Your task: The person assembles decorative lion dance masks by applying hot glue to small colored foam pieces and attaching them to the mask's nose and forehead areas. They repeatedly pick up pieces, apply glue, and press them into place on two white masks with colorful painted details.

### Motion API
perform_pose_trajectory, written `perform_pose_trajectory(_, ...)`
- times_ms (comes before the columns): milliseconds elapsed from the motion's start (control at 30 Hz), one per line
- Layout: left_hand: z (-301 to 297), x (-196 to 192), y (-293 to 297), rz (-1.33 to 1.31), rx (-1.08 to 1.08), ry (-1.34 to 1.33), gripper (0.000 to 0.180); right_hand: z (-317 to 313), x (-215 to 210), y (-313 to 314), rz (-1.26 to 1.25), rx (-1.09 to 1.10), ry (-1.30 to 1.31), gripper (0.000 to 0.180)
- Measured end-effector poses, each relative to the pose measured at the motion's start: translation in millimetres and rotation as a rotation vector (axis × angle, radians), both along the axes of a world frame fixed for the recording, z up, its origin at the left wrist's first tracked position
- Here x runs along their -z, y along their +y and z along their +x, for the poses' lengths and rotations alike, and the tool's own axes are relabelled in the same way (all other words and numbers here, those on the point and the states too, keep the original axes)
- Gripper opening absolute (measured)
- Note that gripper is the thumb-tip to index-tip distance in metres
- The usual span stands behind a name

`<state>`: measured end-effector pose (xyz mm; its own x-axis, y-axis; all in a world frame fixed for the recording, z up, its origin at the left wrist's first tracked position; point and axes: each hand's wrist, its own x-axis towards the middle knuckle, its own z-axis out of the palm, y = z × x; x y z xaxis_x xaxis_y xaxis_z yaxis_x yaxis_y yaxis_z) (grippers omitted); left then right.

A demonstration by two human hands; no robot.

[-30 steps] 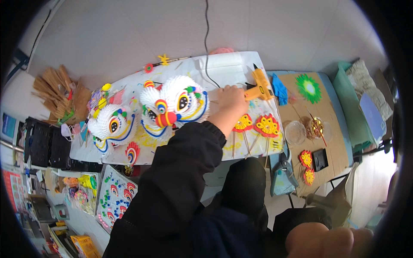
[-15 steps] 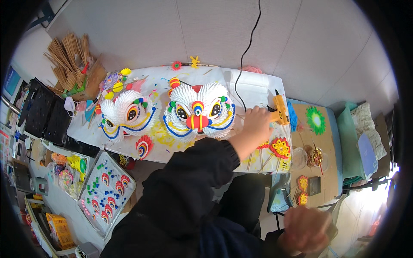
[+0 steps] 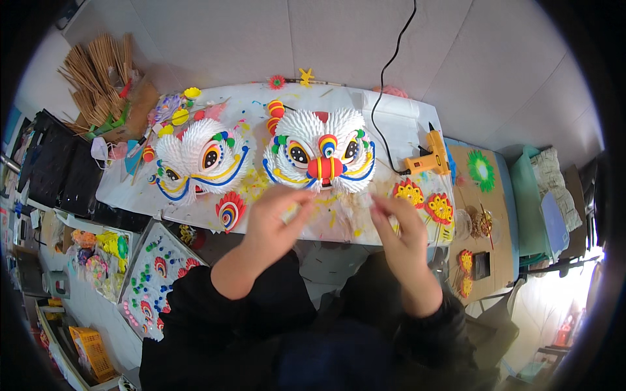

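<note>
My left hand point(image 3: 277, 225) is raised in front of the middle lion head, its thumb and forefinger apart and nothing visible in them. Across a gap, my right hand point(image 3: 404, 238) also has its fingers apart; a pale blur by its fingertips cannot be made out. Beyond the hands sits a white lion head point(image 3: 319, 151) with a red nose, black eyes and blue and yellow trim. A yellow glue gun point(image 3: 432, 156) rests at the table's right end, touched by neither hand. Two red and yellow ornaments point(image 3: 409, 193) lie beyond my right hand.
At the left is a second lion head point(image 3: 202, 159), with a red feather-shaped piece point(image 3: 230, 212) near it. A tray point(image 3: 134, 260) of small parts stands lower left. Bundled sticks point(image 3: 98, 72) fill a box at the back left. A black cord point(image 3: 385, 72) runs down the wall.
My left hand has left the glue gun and come back toward me. The glue gun has turned onto its side. My right hand has risen from the lower right to face the left.
</note>
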<state>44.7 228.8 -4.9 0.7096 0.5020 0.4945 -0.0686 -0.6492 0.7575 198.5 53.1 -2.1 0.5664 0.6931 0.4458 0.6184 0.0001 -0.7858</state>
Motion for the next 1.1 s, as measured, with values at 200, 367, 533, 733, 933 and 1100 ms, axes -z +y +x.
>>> perform_pose_trajectory(200,40,-12,54,0.464,-0.168,-0.115,0.020,21,18,89,0.120,0.087,-0.297,0.044)
perform_pose_trajectory(367,74,-9,69,0.557,-0.096,-0.123,0.018,21,23,107,0.047,0.098,-0.388,0.048)
perform_pose_trajectory(533,84,4,74,0.477,-0.042,-0.125,0.014,25,27,110,0.067,0.102,-0.367,0.044)
perform_pose_trajectory(733,82,13,79,0.437,-0.052,-0.110,0.015,24,30,118,0.094,0.124,-0.345,0.038)
perform_pose_trajectory(933,82,13,80,0.426,-0.041,-0.107,0.013,23,29,121,0.096,0.147,-0.352,0.039)
perform_pose_trajectory(1100,83,11,80,0.437,-0.034,-0.102,0.013,23,26,117,0.104,0.136,-0.327,0.040)
